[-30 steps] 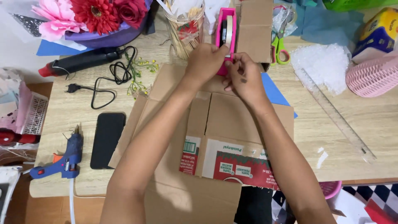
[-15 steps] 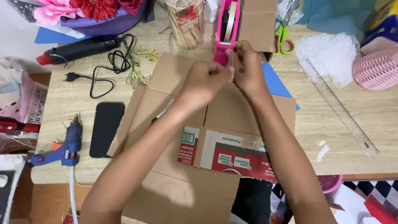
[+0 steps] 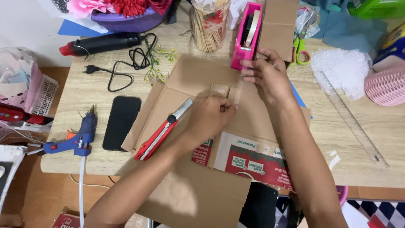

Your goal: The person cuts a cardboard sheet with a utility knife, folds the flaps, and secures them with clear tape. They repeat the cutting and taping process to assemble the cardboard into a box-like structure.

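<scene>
The person pulls a strip of clear tape [image 3: 238, 89] from the pink dispenser [image 3: 247, 38], which stands at the far side of the table [image 3: 84, 90]. The left hand [image 3: 209, 118] pinches the free end of the tape between thumb and fingers, low over the flattened cardboard [image 3: 190, 76]. The right hand [image 3: 268, 74] rests against the dispenser's cutting edge and pinches the tape there. The strip hangs stretched between the two hands, above the cardboard and not yet touching it, as far as one can see.

To do this step well, it seems best to keep the strip tight and straight, so that it does not fold and stick on itself. The right hand should hold the dispenser steady and tear the tape down across the blade with a short move. The left hand should touch only the very end, so the glue stays clean.

A red cutter [image 3: 162, 131] lies on the cardboard just beside the left wrist. Near the person, a flap of the cardboard shows a printed panel [image 3: 253, 160]: a red rectangle with a green band and white letters, seen upside down. A smaller red panel sits left of it. A green package [image 3: 375, 7] stands at the far right corner.
</scene>
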